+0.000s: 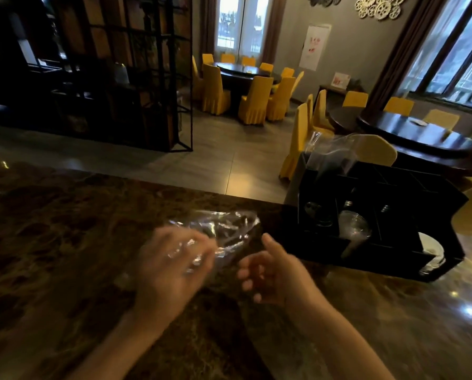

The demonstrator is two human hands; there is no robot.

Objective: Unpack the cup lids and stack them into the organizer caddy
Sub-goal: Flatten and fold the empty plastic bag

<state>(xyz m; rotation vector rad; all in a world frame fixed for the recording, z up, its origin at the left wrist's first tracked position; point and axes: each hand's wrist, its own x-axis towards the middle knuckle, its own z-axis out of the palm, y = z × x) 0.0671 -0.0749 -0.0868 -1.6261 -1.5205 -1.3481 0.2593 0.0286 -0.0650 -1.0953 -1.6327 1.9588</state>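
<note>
Left hand (169,266): blurred, fingers curled on the clear plastic wrapper (224,229).
Right hand (273,270): beside wrapper, fingers loosely curled, empty.

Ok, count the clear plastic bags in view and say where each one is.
2: one crumpled clear plastic bag on the marble counter under the left hand; another clear bag standing in the black organizer caddy. Others may be hidden.
</note>
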